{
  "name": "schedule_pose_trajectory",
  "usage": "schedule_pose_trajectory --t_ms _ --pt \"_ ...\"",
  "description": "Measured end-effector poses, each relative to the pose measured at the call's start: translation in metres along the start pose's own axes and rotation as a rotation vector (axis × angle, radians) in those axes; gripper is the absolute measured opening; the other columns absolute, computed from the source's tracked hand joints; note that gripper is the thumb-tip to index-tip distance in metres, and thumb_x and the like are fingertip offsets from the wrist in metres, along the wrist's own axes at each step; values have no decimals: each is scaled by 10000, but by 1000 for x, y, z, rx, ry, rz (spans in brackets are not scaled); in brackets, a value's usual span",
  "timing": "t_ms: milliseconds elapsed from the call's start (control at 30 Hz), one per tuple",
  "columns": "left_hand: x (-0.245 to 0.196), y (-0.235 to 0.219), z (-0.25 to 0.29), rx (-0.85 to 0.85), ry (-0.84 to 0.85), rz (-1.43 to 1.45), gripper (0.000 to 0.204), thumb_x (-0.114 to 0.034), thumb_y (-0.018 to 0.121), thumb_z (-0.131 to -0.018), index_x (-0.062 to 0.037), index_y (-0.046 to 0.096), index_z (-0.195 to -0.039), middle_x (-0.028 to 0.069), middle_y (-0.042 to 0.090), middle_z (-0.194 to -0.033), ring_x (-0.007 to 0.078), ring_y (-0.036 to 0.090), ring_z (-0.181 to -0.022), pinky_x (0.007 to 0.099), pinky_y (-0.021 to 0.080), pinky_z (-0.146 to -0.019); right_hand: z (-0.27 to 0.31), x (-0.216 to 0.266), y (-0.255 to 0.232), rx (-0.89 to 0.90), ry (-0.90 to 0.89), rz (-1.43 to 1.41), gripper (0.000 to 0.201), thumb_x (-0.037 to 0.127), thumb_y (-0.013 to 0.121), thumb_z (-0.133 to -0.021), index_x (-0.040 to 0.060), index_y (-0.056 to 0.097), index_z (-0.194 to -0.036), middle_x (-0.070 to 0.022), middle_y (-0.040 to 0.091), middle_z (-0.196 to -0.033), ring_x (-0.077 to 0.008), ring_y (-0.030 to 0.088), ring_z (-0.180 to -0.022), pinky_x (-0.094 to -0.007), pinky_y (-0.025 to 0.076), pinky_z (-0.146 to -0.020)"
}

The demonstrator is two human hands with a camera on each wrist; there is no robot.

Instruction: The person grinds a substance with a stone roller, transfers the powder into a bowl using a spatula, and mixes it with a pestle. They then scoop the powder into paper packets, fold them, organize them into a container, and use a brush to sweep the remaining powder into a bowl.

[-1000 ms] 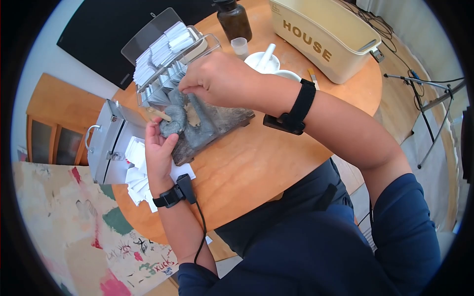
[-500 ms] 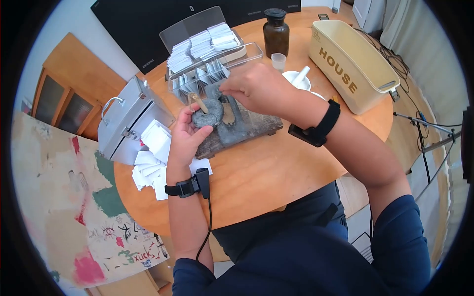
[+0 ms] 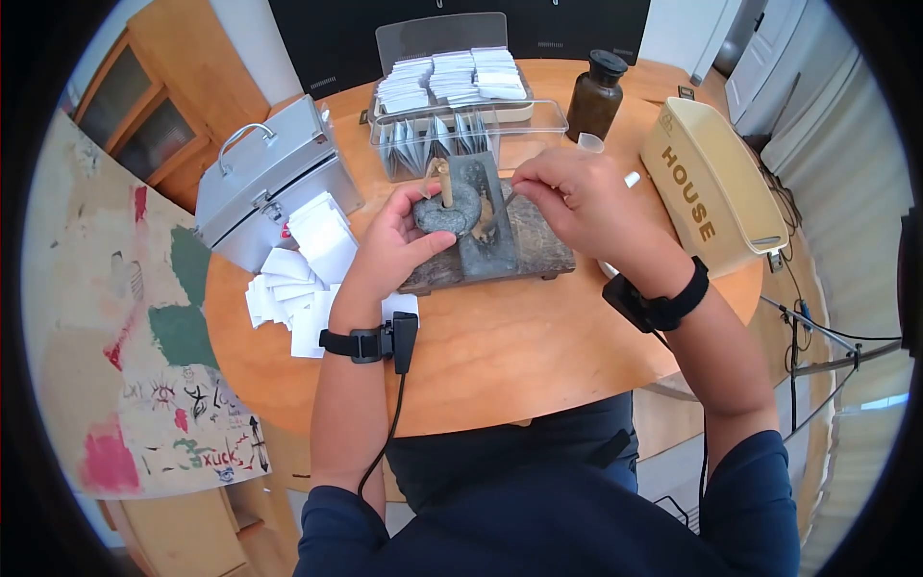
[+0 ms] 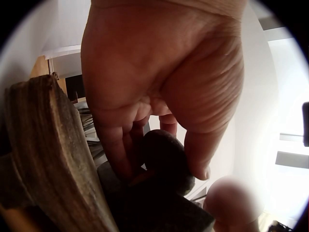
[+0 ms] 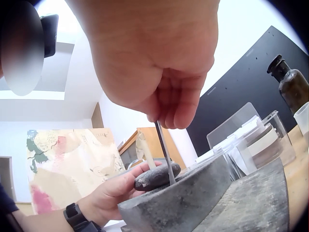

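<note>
My left hand (image 3: 399, 236) grips a round grey grinding stone (image 3: 460, 217), thumb on the near side and fingers curled round the left. A pale wooden peg (image 3: 445, 183) stands up from it. The stone lies over the left edge of a grey stone slab (image 3: 488, 255), whose hollow holds brownish residue. Beneath is a dark wooden stand (image 3: 546, 240) on short feet. My right hand (image 3: 582, 207), to the slab's right, pinches a thin metal spatula (image 5: 165, 147) between thumb and fingertips. In the right wrist view its flat tip points down beside the stone, right at the slab.
Behind the slab stands a clear rack (image 3: 538, 113) with white packets (image 3: 452, 77). Left are a silver metal case (image 3: 279, 183) and loose white papers (image 3: 288, 279). To the right are a brown bottle (image 3: 596, 101), a small plastic cup (image 3: 590, 143) and a cream HOUSE bin (image 3: 687, 183).
The head view has turned, so the table looks more level. My right hand has shifted from over the slab's far end to its right side. My left hand still holds the stone.
</note>
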State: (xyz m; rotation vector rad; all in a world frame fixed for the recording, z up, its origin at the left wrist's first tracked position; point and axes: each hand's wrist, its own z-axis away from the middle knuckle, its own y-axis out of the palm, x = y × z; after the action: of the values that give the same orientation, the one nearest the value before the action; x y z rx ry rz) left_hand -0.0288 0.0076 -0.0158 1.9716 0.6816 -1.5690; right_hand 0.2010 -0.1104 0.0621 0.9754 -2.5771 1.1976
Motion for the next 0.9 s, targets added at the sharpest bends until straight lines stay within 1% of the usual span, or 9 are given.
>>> schedule_pose_trajectory --t_ms 67,167,300,400,467,567,700,800,900 --pt "-1 0 0 6 9 -2 610 -31 770 -812 -53 472 -1343 39 532 -1259 135 554 -1146 295 464 -997 -2 -2 2 -44 42 13 41 29 670 -826 13 692 -856 -137 667 -753 -325 641 -697 -384 510 -627" --pt "-4 2 1 1 -17 4 607 -26 767 -816 -59 473 -1347 35 535 -1249 128 558 -1136 285 471 -982 -4 7 -4 -6 111 -25 41 28 675 -824 10 692 -856 -142 667 -754 -323 643 -701 -380 510 -624" --pt "-3 1 1 4 -5 4 595 -18 758 -824 -59 477 -1346 32 548 -1231 119 563 -1123 276 476 -971 -2 7 -3 14 44 -14 42 23 678 -822 6 692 -858 -147 664 -753 -319 643 -696 -379 509 -615" --pt "-3 1 0 5 -11 -3 588 -17 756 -825 -55 480 -1343 30 553 -1226 119 566 -1119 276 476 -971 -2 9 0 -21 113 -4 39 19 681 -819 5 692 -854 -149 662 -755 -318 642 -692 -380 505 -608" --pt "-1 1 1 9 -9 4 585 -18 755 -825 -54 482 -1341 30 553 -1226 120 567 -1119 277 477 -970 0 11 4 -26 184 -106 39 24 682 -820 3 692 -852 -154 662 -752 -322 643 -694 -381 504 -607" --pt "-1 1 0 7 -4 -3 587 -19 758 -822 -52 482 -1339 31 552 -1225 119 568 -1115 276 479 -967 -2 5 6 -58 125 4 42 32 680 -825 3 695 -852 -155 663 -752 -325 644 -698 -380 505 -609" --pt "-4 1 1 1 -15 -18 591 -24 761 -821 -53 480 -1340 31 556 -1217 119 573 -1102 277 483 -962 -4 6 6 -64 167 4 44 35 675 -830 6 696 -856 -156 663 -758 -328 643 -695 -378 507 -614" --pt "-3 1 1 6 -17 -9 591 -29 763 -823 -55 479 -1341 31 559 -1210 117 576 -1095 276 485 -958 -3 6 8 -34 158 -85 44 39 673 -832 10 698 -855 -159 664 -767 -329 641 -688 -380 506 -615" --pt "-4 2 1 12 -10 9 594 -33 765 -824 -55 477 -1343 31 560 -1208 116 577 -1094 274 486 -956 -3 4 8 -45 149 13 43 39 673 -831 11 696 -854 -161 662 -764 -328 641 -687 -383 508 -624"
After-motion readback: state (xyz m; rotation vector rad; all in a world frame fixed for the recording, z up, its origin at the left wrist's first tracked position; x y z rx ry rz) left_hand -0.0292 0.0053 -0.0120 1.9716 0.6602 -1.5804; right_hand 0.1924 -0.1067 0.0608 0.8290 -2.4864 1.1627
